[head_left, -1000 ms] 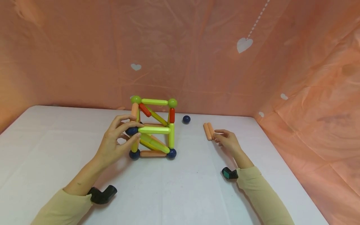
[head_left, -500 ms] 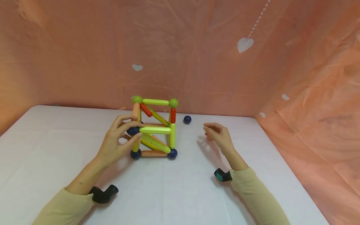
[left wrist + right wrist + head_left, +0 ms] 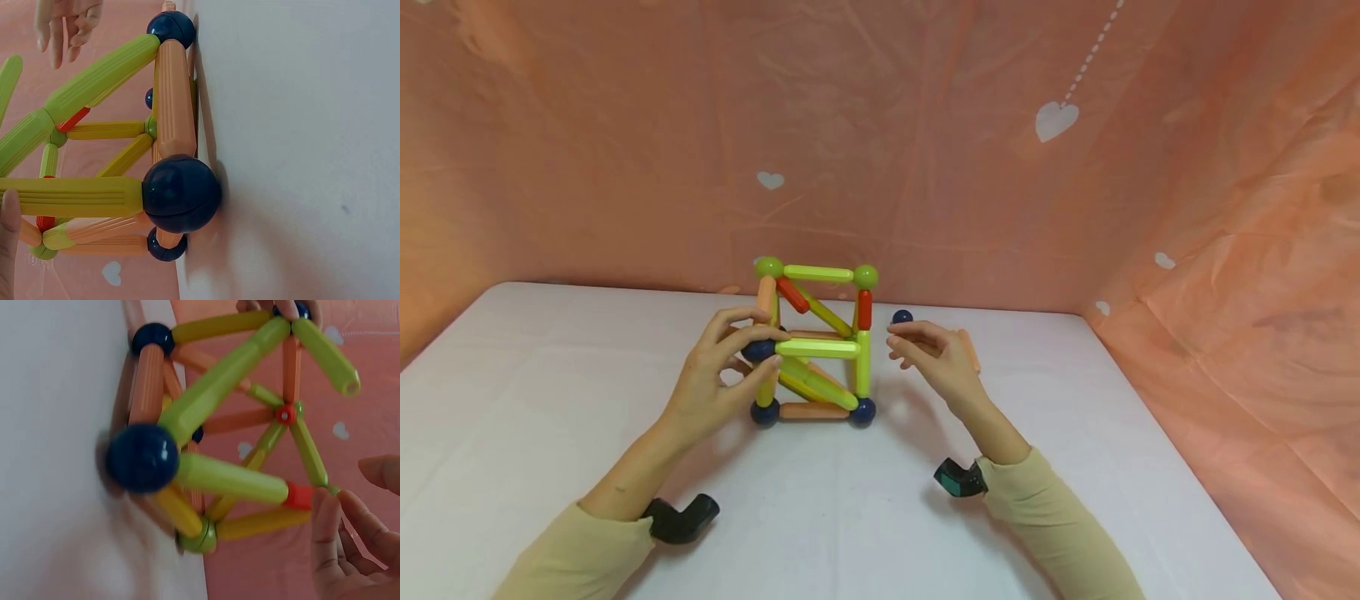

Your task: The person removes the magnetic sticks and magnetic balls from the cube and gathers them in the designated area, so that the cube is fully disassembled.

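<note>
In the head view a frame of magnetic sticks and balls stands on the white table. My left hand [image 3: 711, 379] pinches the dark blue ball [image 3: 759, 350] at its near left side. From that ball a light green stick [image 3: 818, 349] points right; its far end is free in the right wrist view [image 3: 331, 359]. My right hand [image 3: 940, 367] hovers right of the frame with bent, loosely parted fingers; nothing shows in them. The left wrist view shows its fingers [image 3: 57, 34] hanging down. Dark blue balls [image 3: 862, 412] form the lower near corners, green balls [image 3: 866, 277] the top.
Behind my right hand's fingers lies a loose dark blue ball [image 3: 902, 317]. A peach stick [image 3: 969, 350] rests on the table [image 3: 1075, 400] just beyond that hand. A pink cloth [image 3: 925, 167] with white hearts hangs behind the table and along its right side.
My right hand has moved left from the peach sticks toward the frame; one of the two sticks is no longer visible. My left hand keeps its pinch on the ball.
</note>
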